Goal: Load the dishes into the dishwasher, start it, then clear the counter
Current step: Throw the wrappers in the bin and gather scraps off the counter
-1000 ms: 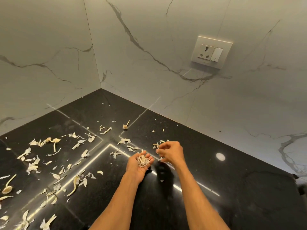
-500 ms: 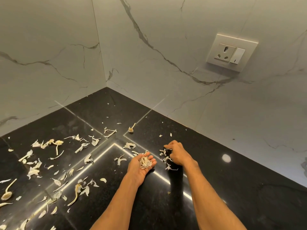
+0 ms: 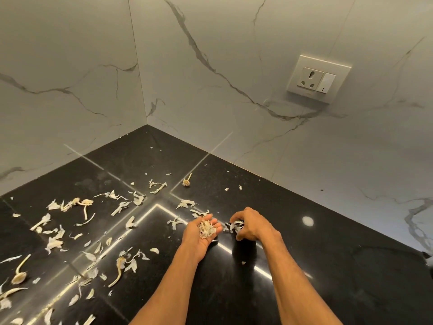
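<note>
Setting: kitchen corner from the head view; a black polished stone table (image 3: 328,273) meets two pale, grey-veined marble walls (image 3: 70,95).
Wall fitting: a white socket with switch (image 3: 319,79) on the right-hand wall, well above the table.
Glare: thin bright lines mirrored in the stone, plus one round spot to the right of the hands.
Loose peels (image 3: 55,241): dry, papery and off-white, strewn over the left half of the table. They are thickest at the far left and thin out toward the corner.
Stalks: a few pale stalks with root ends lie among the peels, one long stalk (image 3: 20,272) at the left edge. A small stalk (image 3: 187,181) lies alone nearer the corner, beyond both hands.
Left hand (image 3: 198,238): palm up, fingers loosely spread and only slightly cupped. It carries a heap of peels (image 3: 206,229) in the hollow of the palm.
Right hand (image 3: 253,225): palm down, just right of the left hand and apart from it. Fingers and thumb curl claw-like round a clump of peels (image 3: 234,225) lying on the table.
Relation: the clump sits between the two hands, just off the left hand's fingertips. Most loose peels lie left of the left hand, a few just beyond its fingertips.
Stray scrap (image 3: 243,262): alone on the table between the forearms, nearer the right one.
Forearms: both bare, entering from the bottom edge.
</note>
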`<state>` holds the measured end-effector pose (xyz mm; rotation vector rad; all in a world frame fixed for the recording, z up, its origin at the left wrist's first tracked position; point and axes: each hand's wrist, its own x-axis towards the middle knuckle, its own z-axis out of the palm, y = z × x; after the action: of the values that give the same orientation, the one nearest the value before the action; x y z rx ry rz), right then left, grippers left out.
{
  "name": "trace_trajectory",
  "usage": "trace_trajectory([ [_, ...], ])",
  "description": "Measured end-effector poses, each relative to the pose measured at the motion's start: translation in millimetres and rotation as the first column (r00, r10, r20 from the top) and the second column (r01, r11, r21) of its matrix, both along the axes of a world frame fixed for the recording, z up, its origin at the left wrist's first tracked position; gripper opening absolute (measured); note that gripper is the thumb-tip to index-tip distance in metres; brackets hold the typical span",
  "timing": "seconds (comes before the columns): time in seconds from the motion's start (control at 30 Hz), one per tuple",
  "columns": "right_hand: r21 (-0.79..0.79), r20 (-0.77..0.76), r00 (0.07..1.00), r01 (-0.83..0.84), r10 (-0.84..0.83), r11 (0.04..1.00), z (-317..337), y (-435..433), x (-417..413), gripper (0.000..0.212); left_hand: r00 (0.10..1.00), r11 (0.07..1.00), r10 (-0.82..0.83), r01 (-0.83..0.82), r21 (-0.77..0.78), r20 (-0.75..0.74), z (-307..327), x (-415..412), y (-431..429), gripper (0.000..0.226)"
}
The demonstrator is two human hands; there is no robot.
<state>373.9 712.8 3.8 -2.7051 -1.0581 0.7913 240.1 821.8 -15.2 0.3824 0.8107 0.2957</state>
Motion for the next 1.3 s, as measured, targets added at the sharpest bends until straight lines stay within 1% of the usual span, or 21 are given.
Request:
trace_trajectory([
  [0.13,0.048,0.096,0.992,0.082,-0.086,0.995,-2.4,15.1,-30.3,0.025,1.0,1.0,-0.028,0.028,-0.009,0.01,-3.2,-15.9,8.0,0.026],
  [0.27,0.099,0.144,0.957,0.239,-0.251,0.966,-10.6,25.6,-60.6,0.019,0.998,0.997,-0.068,0.069,0.021,-0.017,-12.7,-30.4,17.1,0.03],
  [0.3,0.128,0.112,0.945,0.292,-0.307,0.948,-12.6,26.6,-65.2,0.017,0.997,0.997,-0.075,0.076,0.027,-0.024,-14.6,-33.0,18.3,0.031],
  [0.33,0.172,0.028,0.928,0.362,-0.372,0.916,-13.8,26.8,-68.9,0.014,0.997,0.997,-0.074,0.075,0.034,-0.034,-17.4,-34.6,19.2,0.031],
  [0.4,0.26,-0.239,0.854,0.515,-0.463,0.817,-13.6,28.2,-73.9,0.012,0.998,0.998,-0.045,0.047,0.041,-0.045,-21.1,-35.9,20.5,0.031],
  [0.43,0.296,-0.359,0.809,0.571,-0.465,0.765,-11.4,29.2,-77.5,0.011,0.999,0.999,-0.03,0.032,0.04,-0.044,-21.5,-35.9,20.6,0.03],
  [0.47,0.332,-0.439,0.783,0.597,-0.441,0.73,-7.6,31.0,-80.6,0.01,0.999,0.999,-0.02,0.022,0.037,-0.04,-21.6,-34.8,20.1,0.03],
  [0.5,0.364,-0.469,0.784,0.592,-0.408,0.719,-4.0,34.7,-83.0,0.011,0.999,0.999,-0.013,0.014,0.032,-0.032,-20.7,-32.4,19.2,0.03],
  [0.57,0.4,-0.42,0.832,0.529,-0.363,0.749,2.5,44.7,-85.9,0.013,0.999,0.999,-0.037,0.037,0.023,-0.009,-17.9,-26.2,14.7,0.032],
  [0.67,0.379,-0.307,0.907,0.393,-0.287,0.838,18.0,55.2,-83.6,0.012,0.998,0.998,-0.061,0.06,0.034,0.032,-12.0,-14.9,7.0,0.034],
  [0.73,0.368,-0.31,0.922,0.34,-0.231,0.865,28.9,53.6,-72.1,0.019,0.999,0.999,-0.036,0.034,0.042,0.032,-8.1,-6.5,6.7,0.033],
  [0.77,0.379,-0.35,0.91,0.355,-0.223,0.855,32.3,49.4,-64.2,0.022,0.999,0.999,-0.017,0.015,0.032,0.034,-7.0,-2.6,7.5,0.031],
  [0.83,0.421,-0.421,0.867,0.448,-0.268,0.789,33.2,37.6,-44.6,0.021,0.999,1.0,0.019,-0.019,-0.009,0.033,-6.6,4.4,9.9,0.027],
  [0.87,0.442,-0.404,0.855,0.493,-0.324,0.75,30.6,30.7,-34.8,0.022,0.999,0.999,0.028,-0.028,-0.019,0.03,-7.2,6.0,11.9,0.025],
  [0.9,0.451,-0.35,0.849,0.523,-0.396,0.723,25.9,23.4,-24.7,0.025,0.999,0.999,0.032,-0.032,-0.019,0.033,-6.7,7.9,13.2,0.024],
  [0.97,0.425,-0.212,0.819,0.568,-0.532,0.705,10.4,6.5,-8.8,0.03,0.999,1.0,0.029,-0.028,-0.014,0.032,-8.1,9.9,15.6,0.024],
  [1.0,0.389,-0.151,0.81,0.575,-0.566,0.72,3.2,-1.1,-3.3,0.032,0.999,0.999,0.029,-0.028,-0.019,0.03,-9.1,10.9,17.1,0.024],
  [1.07,0.294,-0.062,0.838,0.535,-0.543,0.792,-11.5,-9.1,4.5,0.032,0.998,0.999,0.041,-0.04,-0.031,0.045,-10.2,12.4,20.8,0.024],
  [1.17,0.218,-0.072,0.895,0.445,-0.44,0.869,-17.5,-3.5,8.1,0.034,0.998,0.998,0.055,-0.054,-0.02,0.039,-10.4,16.3,26.7,0.026],
  [1.23,0.187,-0.074,0.92,0.391,-0.385,0.901,-15.5,3.8,8.7,0.042,0.998,0.998,0.055,-0.055,-0.003,0.032,-8.2,17.2,28.6,0.025],
  [1.3,0.188,-0.012,0.935,0.35,-0.354,0.918,-17.6,9.0,7.0,0.038,0.998,0.998,0.058,-0.059,0.018,0.018,-7.8,17.2,32.5,0.026],
])
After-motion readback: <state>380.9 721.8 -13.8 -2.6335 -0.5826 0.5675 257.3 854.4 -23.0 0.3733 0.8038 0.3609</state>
